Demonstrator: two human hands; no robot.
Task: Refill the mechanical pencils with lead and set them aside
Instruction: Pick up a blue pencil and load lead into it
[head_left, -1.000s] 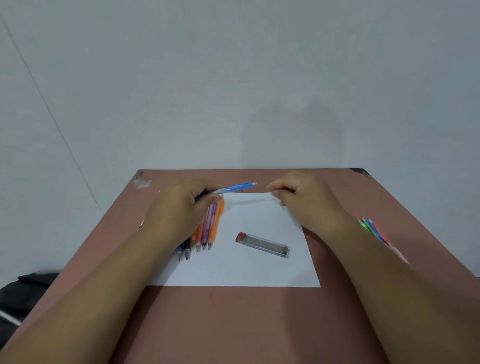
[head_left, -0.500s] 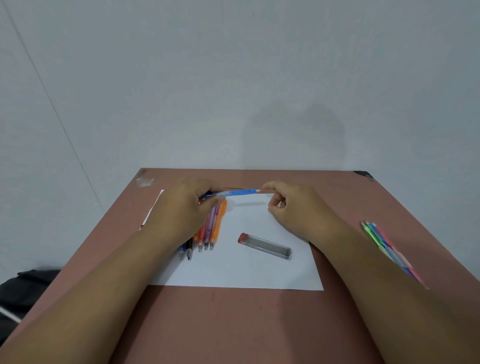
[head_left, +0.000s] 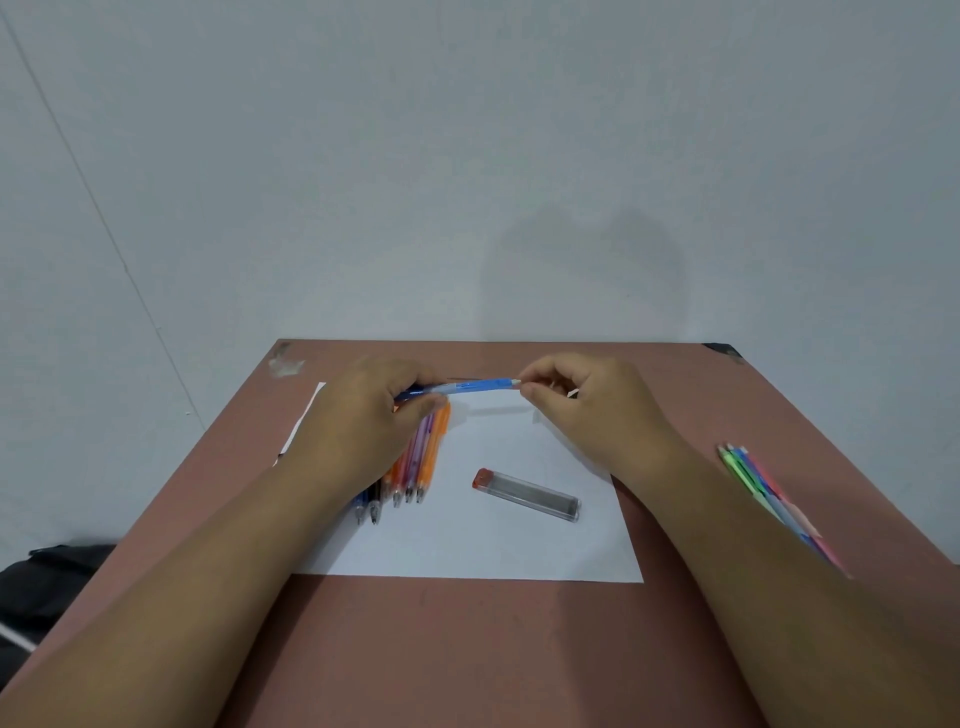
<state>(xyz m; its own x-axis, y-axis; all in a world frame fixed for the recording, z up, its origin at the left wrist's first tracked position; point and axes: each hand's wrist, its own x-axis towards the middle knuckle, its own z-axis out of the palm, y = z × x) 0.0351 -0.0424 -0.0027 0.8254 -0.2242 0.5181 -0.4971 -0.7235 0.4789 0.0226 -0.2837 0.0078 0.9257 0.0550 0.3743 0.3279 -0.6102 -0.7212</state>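
Blue mechanical pencil (head_left: 470, 386): held level above the far edge of the white paper sheet (head_left: 467, 540); left hand (head_left: 358, 421) gripped its tip end, right hand (head_left: 587, 405) pinched its cap end. Row of unfilled pencils (head_left: 415, 467): on the sheet, partly under the left hand. Lead case (head_left: 525, 494): mid-sheet, lying flat. Second pencil group (head_left: 753, 480): on the brown table (head_left: 467, 649), right side, beside the right forearm.

Reddish-brown table (head_left: 467, 649), white paper sheet (head_left: 483, 545), perhaps a dark bag (head_left: 47, 577) lower left.
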